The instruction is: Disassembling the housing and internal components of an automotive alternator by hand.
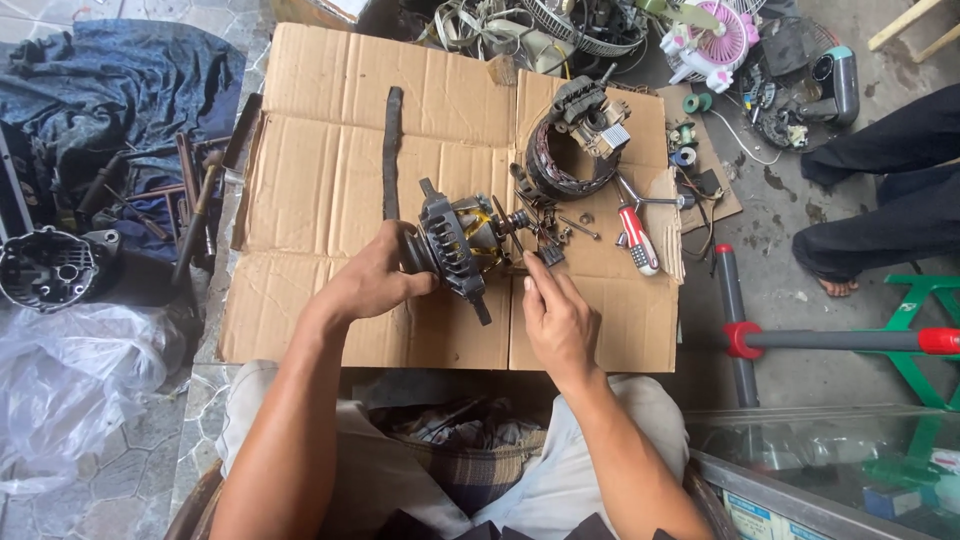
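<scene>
My left hand (375, 280) grips the pulley end of a dark alternator rotor and front housing (462, 245), holding it on its side over the flattened cardboard (320, 180). My right hand (555, 315) sits just right of it, fingers pinched together near the shaft end and a small dark part (550, 255); whether it holds that part I cannot tell. Loose bolts and nuts (575, 225) lie beyond the shaft. A stator ring with copper windings (570, 160) rests further back, a grey rear piece on top of it.
A red-handled screwdriver (637, 238) and a wrench (655, 200) lie right of the parts. A black belt strip (391, 150) lies on the cardboard. Another housing (50, 268) and tools sit left. Another person's legs (880, 200) are at right. A jack handle (840, 340) crosses there.
</scene>
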